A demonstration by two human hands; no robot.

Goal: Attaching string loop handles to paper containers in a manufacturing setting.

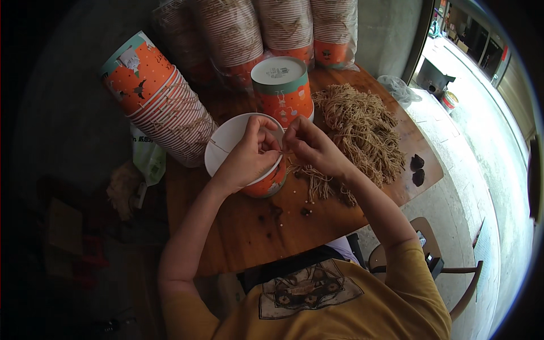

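A paper bucket (224, 131) with a white inside and orange printed outside lies tipped on the table, its mouth toward me. My left hand (253, 152) is closed at the bucket's right rim, its fingers curled over the edge. Close beside it, my right hand (309, 145) is pinched at the same rim; what its fingertips hold is too small to make out. A short piece of twine (220, 145) shows at the bucket's left inner wall. Just right of my right hand lies a big loose heap of tan twine (365, 133), with strands trailing under my wrist.
Another orange bucket (280, 93) stands upside down behind my hands. A tilted stack of nested buckets (164, 107) leans at the left. Bagged stacks (229, 34) line the back of the wooden table (226, 238). Dark scraps (417, 170) lie near its right edge, a chair (422, 232) beyond.
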